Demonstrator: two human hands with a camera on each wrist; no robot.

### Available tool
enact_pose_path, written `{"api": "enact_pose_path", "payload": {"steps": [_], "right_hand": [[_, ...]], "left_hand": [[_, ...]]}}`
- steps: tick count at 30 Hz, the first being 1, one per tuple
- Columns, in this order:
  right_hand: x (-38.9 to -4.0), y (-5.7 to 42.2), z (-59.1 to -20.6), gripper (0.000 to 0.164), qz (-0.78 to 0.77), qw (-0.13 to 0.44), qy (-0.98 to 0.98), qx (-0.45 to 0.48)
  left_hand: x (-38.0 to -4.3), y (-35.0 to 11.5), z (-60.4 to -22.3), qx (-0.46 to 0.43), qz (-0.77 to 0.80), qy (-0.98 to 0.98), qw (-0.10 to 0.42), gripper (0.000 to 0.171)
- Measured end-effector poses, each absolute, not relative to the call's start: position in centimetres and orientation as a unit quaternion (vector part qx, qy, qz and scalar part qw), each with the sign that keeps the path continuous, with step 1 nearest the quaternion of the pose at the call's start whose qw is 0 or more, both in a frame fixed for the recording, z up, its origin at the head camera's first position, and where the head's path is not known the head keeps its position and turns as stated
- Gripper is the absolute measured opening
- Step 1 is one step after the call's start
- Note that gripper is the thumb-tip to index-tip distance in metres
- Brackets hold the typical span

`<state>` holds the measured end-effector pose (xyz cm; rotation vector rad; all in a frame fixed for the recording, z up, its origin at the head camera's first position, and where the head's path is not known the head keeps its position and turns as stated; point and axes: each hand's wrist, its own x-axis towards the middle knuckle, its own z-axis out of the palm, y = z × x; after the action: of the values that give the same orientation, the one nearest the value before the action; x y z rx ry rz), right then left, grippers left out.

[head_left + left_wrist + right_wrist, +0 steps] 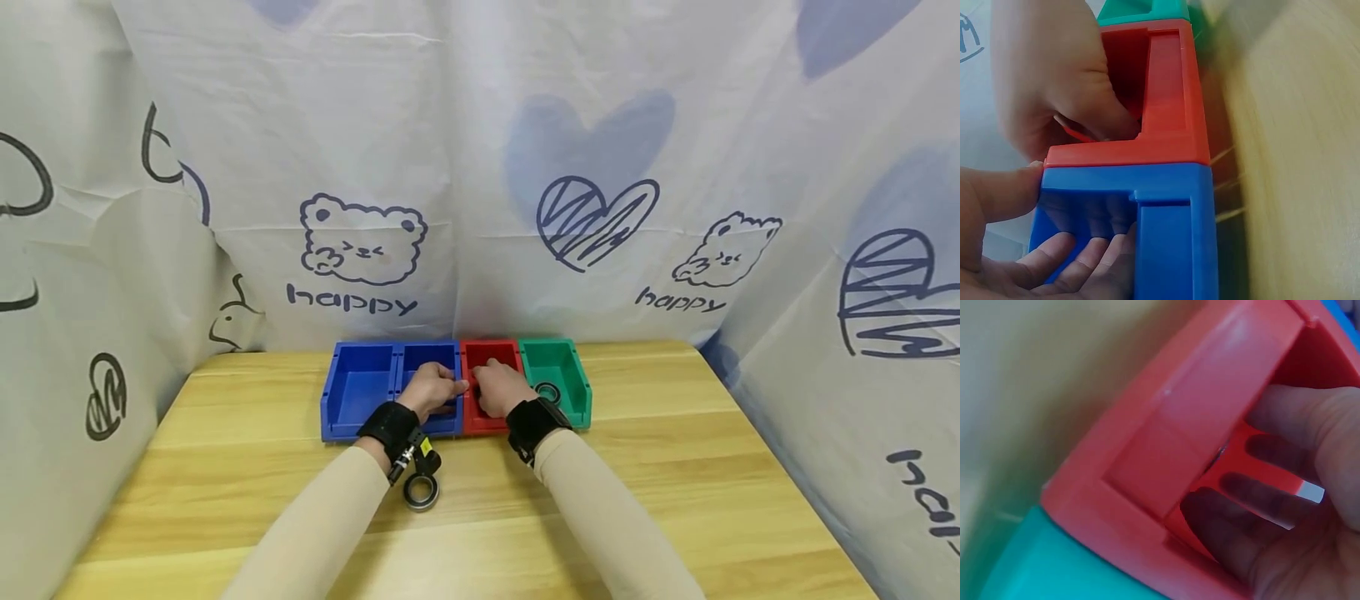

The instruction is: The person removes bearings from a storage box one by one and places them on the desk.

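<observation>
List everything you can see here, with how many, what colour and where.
Blue bins: 2, blue, left end of the row
Red bin: 1, red, between blue and green
Green bin: 1, green, right end
Bearings: 2, black and silver, one on the table, one in the green bin
Small item: 1, dark, in the red bin, mostly hidden
Table: 1, light wood, under the bins
Sheeting: count unclear, white with blue drawings, behind and beside the table
Straps: 2, black, on the wrists
Sleeves: 2, cream, on the arms
Left hand: 1, bare, at the inner blue bin
Right hand: 1, bare, in the red bin
</observation>
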<state>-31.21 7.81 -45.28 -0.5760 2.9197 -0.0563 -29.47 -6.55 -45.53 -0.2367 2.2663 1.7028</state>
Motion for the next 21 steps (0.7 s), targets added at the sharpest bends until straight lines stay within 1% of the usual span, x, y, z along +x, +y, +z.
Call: {"api": "enact_pose_path", "payload": {"steps": [2, 5, 12, 16, 21], "right_hand": [[-31.3, 7.7, -45.4, 0.034, -0.012, 0.091, 0.977, -0.191], [-31.3, 7.6, -45.7, 0.030, -0.007, 0.095, 0.976, -0.194], [-31.4, 7.6, -46.4, 0.018, -0.015, 0.086, 0.975, -0.206], [-31.4, 7.6, -46.5, 0.016, -0.019, 0.083, 0.974, -0.209], [-31.4, 7.7, -46.5, 0.016, -0.017, 0.085, 0.974, -0.210]], "left_hand": [[-29.5, -6.6, -45.6, -0.080, 0.592, 0.788, 0.146, 0.040], [-29.5, -6.7, -45.8, -0.075, 0.592, 0.789, 0.145, 0.040], [-29.6, -6.7, -46.0, -0.073, 0.592, 0.789, 0.146, 0.039], [-29.7, -6.7, -45.9, -0.076, 0.591, 0.789, 0.148, 0.038], [-29.5, -6.6, -45.7, -0.074, 0.587, 0.793, 0.147, 0.037]]}}
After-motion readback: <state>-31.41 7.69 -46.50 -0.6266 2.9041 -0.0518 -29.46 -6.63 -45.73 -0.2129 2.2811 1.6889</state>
